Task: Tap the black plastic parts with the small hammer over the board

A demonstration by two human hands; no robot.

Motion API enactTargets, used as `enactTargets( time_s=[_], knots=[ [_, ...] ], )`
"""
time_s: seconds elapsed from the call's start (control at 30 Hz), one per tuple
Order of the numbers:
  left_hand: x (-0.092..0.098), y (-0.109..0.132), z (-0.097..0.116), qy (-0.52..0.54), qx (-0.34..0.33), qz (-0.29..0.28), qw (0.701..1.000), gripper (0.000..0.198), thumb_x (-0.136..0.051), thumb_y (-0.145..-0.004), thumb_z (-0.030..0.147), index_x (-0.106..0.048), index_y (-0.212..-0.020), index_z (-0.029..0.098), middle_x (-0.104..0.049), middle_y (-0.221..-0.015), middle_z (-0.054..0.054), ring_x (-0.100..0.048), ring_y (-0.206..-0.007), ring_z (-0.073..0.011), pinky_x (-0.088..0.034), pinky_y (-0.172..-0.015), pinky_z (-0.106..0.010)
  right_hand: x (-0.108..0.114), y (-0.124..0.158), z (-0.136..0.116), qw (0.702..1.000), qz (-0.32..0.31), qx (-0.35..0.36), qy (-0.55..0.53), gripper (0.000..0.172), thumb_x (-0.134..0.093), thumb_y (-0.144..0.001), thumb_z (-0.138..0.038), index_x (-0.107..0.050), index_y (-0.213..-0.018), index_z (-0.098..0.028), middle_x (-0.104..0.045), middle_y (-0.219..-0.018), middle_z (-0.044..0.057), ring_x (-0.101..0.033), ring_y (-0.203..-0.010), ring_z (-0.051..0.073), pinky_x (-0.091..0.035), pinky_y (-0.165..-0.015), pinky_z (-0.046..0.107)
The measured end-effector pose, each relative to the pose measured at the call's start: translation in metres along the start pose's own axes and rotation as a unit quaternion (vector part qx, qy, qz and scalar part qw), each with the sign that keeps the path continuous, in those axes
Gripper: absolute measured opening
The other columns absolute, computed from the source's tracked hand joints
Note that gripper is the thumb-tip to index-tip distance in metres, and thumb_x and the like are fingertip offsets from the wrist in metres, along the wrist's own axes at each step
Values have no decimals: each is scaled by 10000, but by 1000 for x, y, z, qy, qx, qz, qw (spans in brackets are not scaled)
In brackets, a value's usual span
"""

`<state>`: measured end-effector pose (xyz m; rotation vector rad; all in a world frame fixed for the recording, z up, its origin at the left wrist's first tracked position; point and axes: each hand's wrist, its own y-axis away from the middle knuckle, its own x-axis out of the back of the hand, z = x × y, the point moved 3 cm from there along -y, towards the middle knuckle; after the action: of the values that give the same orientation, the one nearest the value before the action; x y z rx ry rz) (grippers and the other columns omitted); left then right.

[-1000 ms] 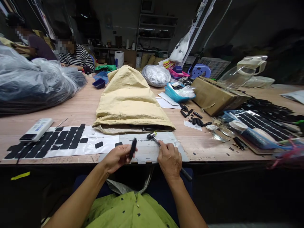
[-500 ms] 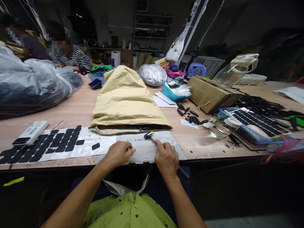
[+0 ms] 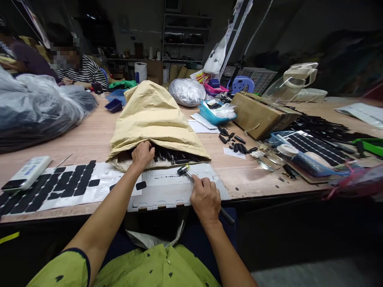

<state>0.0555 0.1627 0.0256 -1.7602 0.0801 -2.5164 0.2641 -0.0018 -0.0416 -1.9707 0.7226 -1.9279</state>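
Note:
My left hand (image 3: 143,155) is closed on the front lip of a cream woven sack (image 3: 155,119) and holds its mouth raised. Several slim black pieces (image 3: 169,155) show inside the opening; what kind they are I cannot make out. In my right hand (image 3: 206,198), closed round the handle, is a small hammer (image 3: 183,170) with a dark head and a yellow-tipped face. It rests over a grey board (image 3: 170,189) at the table's front edge. Left of the board lies a white sheet (image 3: 103,175) with rows of black rounded pads (image 3: 70,180).
A white box-shaped device (image 3: 28,171) lies at the left, before a large plastic bag (image 3: 38,107). To the right are loose black parts (image 3: 236,147), a cardboard box (image 3: 260,115), a blue basket (image 3: 217,115) and a clear jug (image 3: 284,89). Two people sit across the table.
My left hand has moved forward from above the board to the sack and lifted its lip, exposing the black pieces. The right hand keeps the hammer in nearly the same place. The view has shifted slightly.

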Motion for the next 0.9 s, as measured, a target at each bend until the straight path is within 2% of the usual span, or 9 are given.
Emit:
enactTargets(
  time_s=[0.07,0.13,0.27,0.33,0.47,0.6,0.73,0.8,0.9],
  knots=[
    [-9,-1,3,-15,4,-36,999,296,-503,-879,423,-695,-942,207,-714,-1054,-111,-643,-1023,-291,-493,-838,-365,0,0,0,1000,-1,0,-1,331,-472,-919,-141,-644,-1188,-227,-547,-865,60,-419,-805,207,-276,-688,330],
    [-17,0,8,-17,12,-47,999,332,-510,-866,465,-694,-934,198,-724,-1019,-120,-655,-995,-296,-497,-821,-369,0,-1,0,1000,-2,1,-3,333,-478,-910,-138,-642,-1186,-226,-545,-868,61,-422,-808,207,-279,-686,328],
    [-24,-1,16,-1,46,-35,998,471,-545,-807,615,-693,-954,193,-726,-1022,-146,-662,-993,-327,-499,-812,-398,0,-1,0,1000,-6,1,0,331,-481,-908,-140,-640,-1187,-221,-545,-861,66,-429,-809,207,-283,-692,334],
    [-25,-4,16,16,66,-44,997,425,-594,-780,582,-697,-932,199,-727,-1033,-142,-662,-1002,-325,-497,-799,-385,1,-1,0,1000,-5,1,1,327,-475,-916,-142,-638,-1188,-222,-548,-861,66,-429,-810,208,-281,-698,335],
    [-22,-4,10,49,80,-78,993,244,-645,-746,408,-697,-861,199,-736,-1009,-110,-666,-971,-287,-482,-747,-332,0,-1,-1,1000,1,4,3,327,-484,-913,-134,-639,-1188,-222,-557,-863,60,-436,-813,206,-282,-700,330],
    [-15,21,-2,109,-1,-122,987,207,-650,-725,367,-700,-831,197,-736,-921,-79,-661,-876,-249,-454,-674,-300,1,-1,-2,1000,0,1,6,325,-485,-919,-137,-646,-1186,-227,-563,-863,57,-443,-815,205,-284,-697,331],
    [-12,64,-16,180,-110,-204,956,218,-667,-714,353,-707,-855,192,-717,-858,-41,-633,-771,-202,-437,-637,-278,1,-1,-1,1000,-6,0,2,289,-504,-941,-214,-652,-1189,-235,-574,-875,53,-448,-828,204,-287,-706,327],
    [-14,82,-22,190,-157,-206,947,198,-670,-717,329,-709,-851,188,-692,-811,-27,-608,-753,-188,-433,-658,-280,1,-2,1,1000,-12,2,-7,286,-534,-944,-299,-649,-1197,-234,-583,-887,52,-451,-836,202,-288,-708,323],
    [-20,95,-27,203,-195,-160,946,190,-671,-738,304,-717,-880,188,-665,-835,-29,-584,-804,-189,-435,-723,-291,-1,-6,5,999,-34,3,-32,249,-567,-931,-333,-674,-1134,-236,-602,-888,44,-461,-838,196,-286,-708,315]
  ],
)
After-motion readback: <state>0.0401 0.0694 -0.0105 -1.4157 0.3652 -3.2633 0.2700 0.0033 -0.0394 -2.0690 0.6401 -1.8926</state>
